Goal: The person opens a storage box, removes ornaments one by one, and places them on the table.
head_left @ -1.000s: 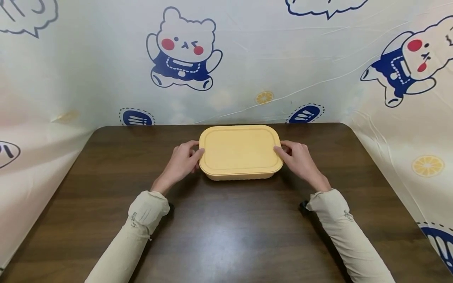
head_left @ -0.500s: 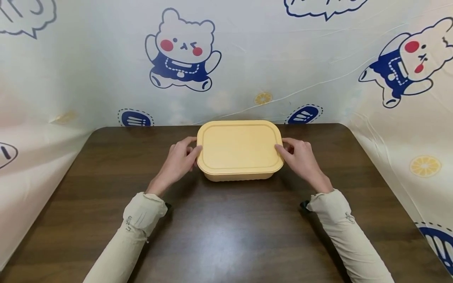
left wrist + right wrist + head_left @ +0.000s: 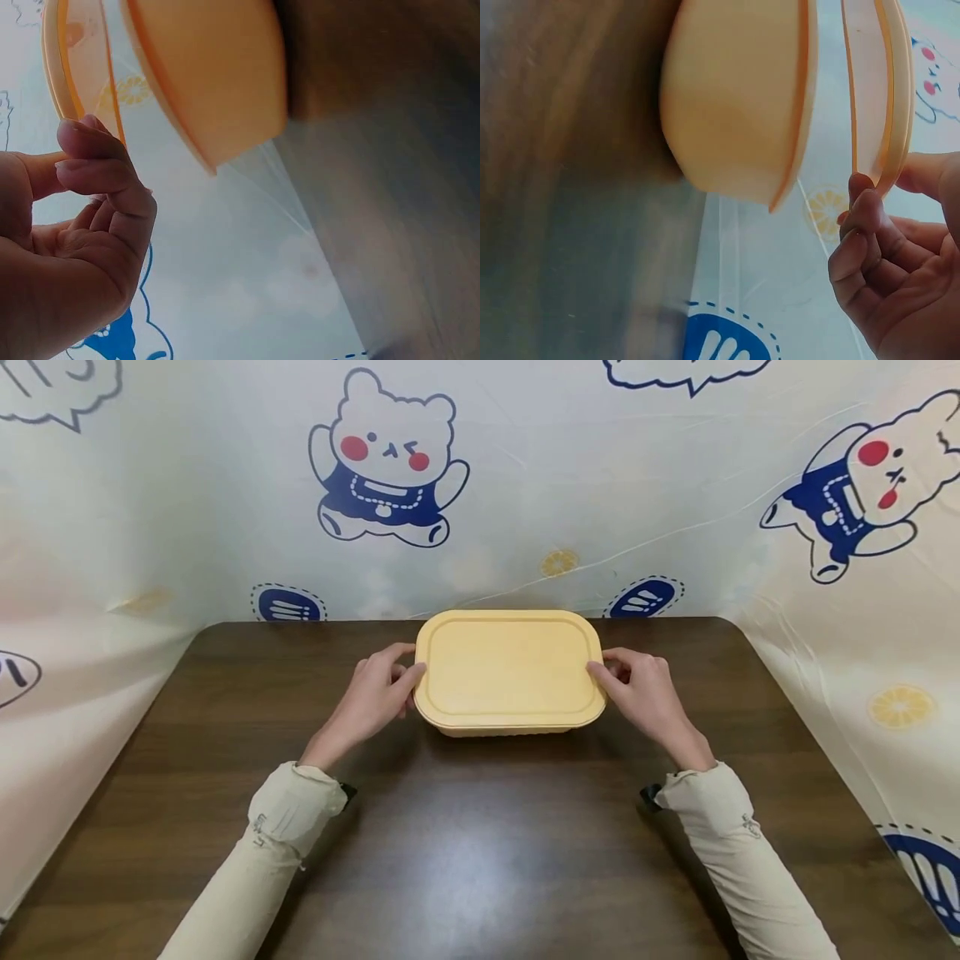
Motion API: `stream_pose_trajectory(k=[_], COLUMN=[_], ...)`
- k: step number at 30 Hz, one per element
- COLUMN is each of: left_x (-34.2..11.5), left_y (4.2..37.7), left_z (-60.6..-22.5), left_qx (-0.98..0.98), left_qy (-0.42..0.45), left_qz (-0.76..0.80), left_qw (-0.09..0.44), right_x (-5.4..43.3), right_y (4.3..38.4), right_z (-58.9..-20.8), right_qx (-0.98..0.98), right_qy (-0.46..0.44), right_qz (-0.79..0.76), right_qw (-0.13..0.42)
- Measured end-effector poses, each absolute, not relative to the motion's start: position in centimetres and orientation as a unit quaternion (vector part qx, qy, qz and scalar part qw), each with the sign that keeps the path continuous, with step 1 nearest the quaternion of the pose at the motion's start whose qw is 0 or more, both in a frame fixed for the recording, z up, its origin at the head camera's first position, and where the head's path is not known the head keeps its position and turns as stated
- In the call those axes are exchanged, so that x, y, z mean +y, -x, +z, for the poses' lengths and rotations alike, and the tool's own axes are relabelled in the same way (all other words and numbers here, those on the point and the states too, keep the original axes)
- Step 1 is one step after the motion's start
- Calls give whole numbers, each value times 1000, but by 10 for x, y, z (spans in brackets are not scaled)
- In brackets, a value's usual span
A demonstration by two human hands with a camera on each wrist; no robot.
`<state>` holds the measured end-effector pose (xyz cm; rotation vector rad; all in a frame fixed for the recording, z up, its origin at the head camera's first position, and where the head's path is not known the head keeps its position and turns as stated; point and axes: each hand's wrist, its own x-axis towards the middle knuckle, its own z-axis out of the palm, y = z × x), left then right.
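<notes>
Head view: lid [image 3: 510, 668] hangs on two end pinches, clear of its box [image 3: 506, 732]

Both wrist views show a gap between the lid and the box, with the printed backdrop [image 3: 217, 255] visible through it. The box sits on the table [image 3: 465, 843] near the far edge, roughly midway between the far corners (the lid hides how much table lies behind it). The left hand [image 3: 378, 689] pinches the lid's left end, thumb on top and fingers beneath; the right hand [image 3: 645, 689] grips the right end in the same way.

With only those two pinches carrying the lid, the likeliest trouble is an uneven move. If one hand rises or loosens ahead of the other, the lid could tilt, twist out of the weaker pinch and drop onto the box or the table. Should it be carried sideways or toward the near edge while too low, its underside or a curled finger could catch the box's rim and drag the box along. A forward push at that height looks riskier, since it might nudge the box toward the far edge. If the lid comes down crooked, one end would probably seat while the other rides up, and fingers beneath it could be trapped.
</notes>
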<state>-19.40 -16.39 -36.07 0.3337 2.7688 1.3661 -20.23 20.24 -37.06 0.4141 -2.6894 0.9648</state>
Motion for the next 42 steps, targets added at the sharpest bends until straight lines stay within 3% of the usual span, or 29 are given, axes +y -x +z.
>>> stream_pose_trajectory(k=[6, 12, 33, 42], left_x=[-168, -173, -164, -161], left_y=[182, 169, 127, 102], left_z=[-367, -370, -382, -383], left_qx=[896, 895, 891, 876], left_qy=[-116, -122, -148, -169], left_qz=[427, 429, 429, 451], left_qw=[39, 29, 12, 44], right_x=[202, 200, 217, 226], right_y=[188, 176, 127, 109], right_z=[-379, -385, -390, -398], right_qx=[-927, -922, -927, -931], right_qy=[-151, -161, -198, -202], right_qz=[324, 330, 308, 295], right_qw=[113, 125, 87, 78])
